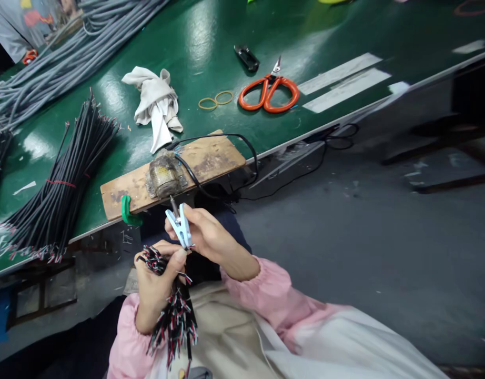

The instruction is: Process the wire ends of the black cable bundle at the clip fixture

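My left hand is wrapped round a bundle of short black cables with red and white wire ends, hanging down over my lap. In my right hand is a light blue plastic clothespin, pinched between thumb and fingers. One end of the clothespin is around or beside the thin shaft of a small motor; which, I cannot tell. Its other end meets a cable end at my left thumb. The motor sits on a worn wooden board at the table's edge.
A green clamp grips the board. On the green table lie orange-handled scissors, rubber bands, a white cloth, a black cable bundle and grey cables. Another person's sleeve shows at the upper left.
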The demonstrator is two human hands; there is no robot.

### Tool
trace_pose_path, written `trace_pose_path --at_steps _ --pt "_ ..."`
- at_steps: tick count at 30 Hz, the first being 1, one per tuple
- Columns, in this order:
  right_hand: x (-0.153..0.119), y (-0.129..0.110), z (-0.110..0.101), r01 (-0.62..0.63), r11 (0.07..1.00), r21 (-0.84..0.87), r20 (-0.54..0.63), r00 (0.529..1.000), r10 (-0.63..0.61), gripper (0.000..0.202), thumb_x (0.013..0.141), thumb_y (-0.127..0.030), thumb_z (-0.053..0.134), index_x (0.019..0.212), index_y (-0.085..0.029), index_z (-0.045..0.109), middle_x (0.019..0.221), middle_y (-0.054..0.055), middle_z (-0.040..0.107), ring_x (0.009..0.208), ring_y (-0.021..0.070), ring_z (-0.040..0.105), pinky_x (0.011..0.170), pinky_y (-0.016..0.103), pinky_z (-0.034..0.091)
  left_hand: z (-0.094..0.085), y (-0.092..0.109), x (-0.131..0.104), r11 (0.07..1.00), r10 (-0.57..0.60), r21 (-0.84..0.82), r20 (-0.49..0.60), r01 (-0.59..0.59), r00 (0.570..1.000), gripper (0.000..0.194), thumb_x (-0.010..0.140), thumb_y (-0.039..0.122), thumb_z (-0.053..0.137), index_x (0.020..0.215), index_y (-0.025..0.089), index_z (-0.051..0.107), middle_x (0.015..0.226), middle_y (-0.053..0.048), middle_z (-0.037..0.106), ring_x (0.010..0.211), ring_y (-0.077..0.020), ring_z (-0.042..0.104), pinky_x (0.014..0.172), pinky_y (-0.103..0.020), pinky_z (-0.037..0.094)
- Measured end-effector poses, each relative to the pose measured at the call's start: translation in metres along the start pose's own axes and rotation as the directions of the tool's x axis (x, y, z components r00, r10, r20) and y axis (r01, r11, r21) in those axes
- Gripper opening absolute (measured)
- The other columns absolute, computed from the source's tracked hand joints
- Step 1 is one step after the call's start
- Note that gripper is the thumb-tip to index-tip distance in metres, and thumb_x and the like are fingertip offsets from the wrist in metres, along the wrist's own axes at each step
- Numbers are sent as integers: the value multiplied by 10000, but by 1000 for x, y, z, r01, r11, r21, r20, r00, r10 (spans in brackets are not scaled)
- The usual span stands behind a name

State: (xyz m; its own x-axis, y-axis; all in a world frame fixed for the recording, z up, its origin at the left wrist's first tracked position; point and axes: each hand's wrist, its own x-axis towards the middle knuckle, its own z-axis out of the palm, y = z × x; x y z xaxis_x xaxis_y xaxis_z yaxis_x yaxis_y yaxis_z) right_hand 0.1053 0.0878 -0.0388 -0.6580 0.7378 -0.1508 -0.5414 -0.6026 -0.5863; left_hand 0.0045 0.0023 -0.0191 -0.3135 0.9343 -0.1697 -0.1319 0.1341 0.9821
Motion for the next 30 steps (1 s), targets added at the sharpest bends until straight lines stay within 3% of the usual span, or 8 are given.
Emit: trace_pose_path --at_steps 6,10,13,19,22,26,30 --pt "0 9 -16 0 1000 -16 -89 996 -1 605 688 -744 672 556 -154 634 546 30 586 527 111 484 502 234 422 -3 0 0 998 -8 63 50 5 999 229 744 373 800 669 158 774 567 10 598 348 -58 499 334 -171 401" --pt "-10 14 -26 53 997 -55 -161 985 -61 547 682 -684 727 588 -150 657 552 14 574 524 98 453 496 230 384 -5 4 -4 994 -14 107 67 6 998 223 740 381 798 671 170 783 592 -5 628 356 -57 485 326 -172 370" --pt "-26 17 -29 110 973 -205 -174 974 -147 463 708 -597 764 620 -153 664 558 -9 557 533 94 453 520 233 387 -10 5 -6 985 -54 166 96 37 994 237 734 393 800 662 167 785 616 -30 662 386 -65 479 342 -183 358" --pt "-50 13 -24 221 865 -450 3 969 -246 398 817 -558 698 723 -172 710 671 23 635 601 128 560 574 263 468 -13 -7 4 988 -91 138 121 74 989 350 641 482 843 597 147 753 535 -28 633 448 -110 528 453 -238 435" --pt "-53 9 -20 356 779 -516 136 932 -336 338 868 -497 676 755 -183 729 701 35 659 655 142 594 614 277 495 -8 -17 9 997 -65 48 82 61 995 458 512 572 877 576 149 711 494 -8 610 457 -128 555 477 -248 461" --pt "-56 7 -17 469 649 -598 256 880 -400 323 931 -436 616 761 -184 726 719 48 691 680 147 609 735 332 522 -4 -24 5 999 -46 7 59 46 997 518 612 660 778 554 165 634 515 -2 597 496 -132 565 519 -257 475" --pt "-60 8 -15 459 623 -634 217 879 -425 301 940 -377 606 748 -172 714 677 47 687 618 142 603 587 279 507 -6 -25 -9 993 -89 74 -19 90 996 486 684 594 765 521 166 601 491 10 570 457 -99 501 477 -232 415"
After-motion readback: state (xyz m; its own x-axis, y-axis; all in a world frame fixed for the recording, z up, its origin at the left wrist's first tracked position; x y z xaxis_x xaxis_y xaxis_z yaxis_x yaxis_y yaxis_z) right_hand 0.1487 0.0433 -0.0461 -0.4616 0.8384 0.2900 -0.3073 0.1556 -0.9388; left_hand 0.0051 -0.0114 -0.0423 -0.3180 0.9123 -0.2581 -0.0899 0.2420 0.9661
